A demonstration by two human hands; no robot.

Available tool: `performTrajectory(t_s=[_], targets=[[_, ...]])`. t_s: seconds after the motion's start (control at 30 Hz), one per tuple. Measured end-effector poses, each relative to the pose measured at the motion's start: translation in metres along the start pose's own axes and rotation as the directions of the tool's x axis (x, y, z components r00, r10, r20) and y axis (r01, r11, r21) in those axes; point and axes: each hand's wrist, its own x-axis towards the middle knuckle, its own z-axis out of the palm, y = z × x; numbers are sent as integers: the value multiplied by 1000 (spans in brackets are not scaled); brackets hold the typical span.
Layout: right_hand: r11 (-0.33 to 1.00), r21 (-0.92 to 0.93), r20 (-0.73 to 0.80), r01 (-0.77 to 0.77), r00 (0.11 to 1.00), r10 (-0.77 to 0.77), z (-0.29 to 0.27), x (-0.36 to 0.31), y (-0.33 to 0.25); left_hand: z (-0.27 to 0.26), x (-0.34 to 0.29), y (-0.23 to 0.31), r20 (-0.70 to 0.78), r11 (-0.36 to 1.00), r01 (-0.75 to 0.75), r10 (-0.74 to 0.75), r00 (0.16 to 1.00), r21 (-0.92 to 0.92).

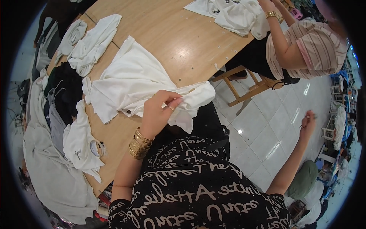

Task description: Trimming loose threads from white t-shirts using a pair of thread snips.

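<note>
A white cloth garment [129, 72] lies spread over the wooden table's near edge, its folded near end raised. My left hand [162, 108], with gold bracelets at the wrist, pinches that end between thumb and fingers. Out to the right, well away from the cloth and over the tiled floor, is my right hand [308, 124]. Its fingers are curled and slightly blurred. Something small and dark shows at them, too small to name.
On the table [160, 30], folded white garments [95, 44] lie far left, near dark clothes [65, 84]. A tape roll [96, 148] rests on a printed white garment [78, 141]. At right, a co-worker in a striped top [316, 49] handles white cloth [244, 19] beside a wooden stool [240, 89].
</note>
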Motion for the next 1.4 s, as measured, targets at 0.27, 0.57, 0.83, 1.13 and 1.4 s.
performTrajectory(t_s=[0.27, 0.57, 0.83, 1.13, 1.4], targets=[[-52, -957, 248, 285, 898, 363, -23, -31, 66, 2, 8, -8, -27, 920, 209, -231, 973, -333], [88, -935, 343, 344, 939, -29, 90, -62, -24, 5, 4, -6, -46, 915, 213, -243, 969, -342], [-77, -921, 388, 382, 918, -84, 110, -62, -34, 6, 4, -7, -17, 898, 239, -264, 964, -368], [755, -335, 721, 564, 669, -180, 231, -177, -12, 16, 10, 1, 52, 696, 347, -408, 912, -628], [779, 18, 821, 627, 436, -370, 322, -246, 32, 0, -1, 3, 66, 649, 321, -386, 920, -690]])
